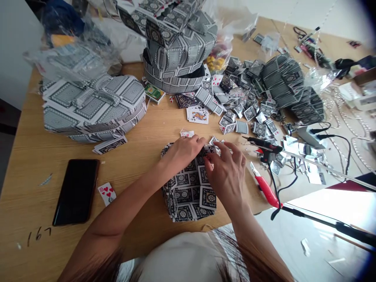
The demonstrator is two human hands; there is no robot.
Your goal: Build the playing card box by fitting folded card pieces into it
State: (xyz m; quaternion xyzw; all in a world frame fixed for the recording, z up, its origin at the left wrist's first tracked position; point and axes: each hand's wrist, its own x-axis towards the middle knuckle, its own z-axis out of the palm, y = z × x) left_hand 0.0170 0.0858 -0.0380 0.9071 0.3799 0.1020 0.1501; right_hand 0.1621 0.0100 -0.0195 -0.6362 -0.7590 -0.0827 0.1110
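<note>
In front of me on the table lies a boxy piece built from folded black-and-white playing cards (186, 194). My left hand (185, 150) reaches across its far side, fingers bent over the far edge; the fingertips are partly hidden. At the far right corner, my right hand (226, 166) pinches a small folded playing card (209, 149) against the piece between thumb and fingers. A red utility knife (267, 191) and a black glue gun (263, 145) lie to the right of that hand.
Larger card-built shapes stand at the left (96, 103) and back (179, 51). Loose folded cards (249, 111) pile up at the back right. A black phone (76, 192) and a ten of hearts (107, 193) lie on the left. Cables run along the right table edge.
</note>
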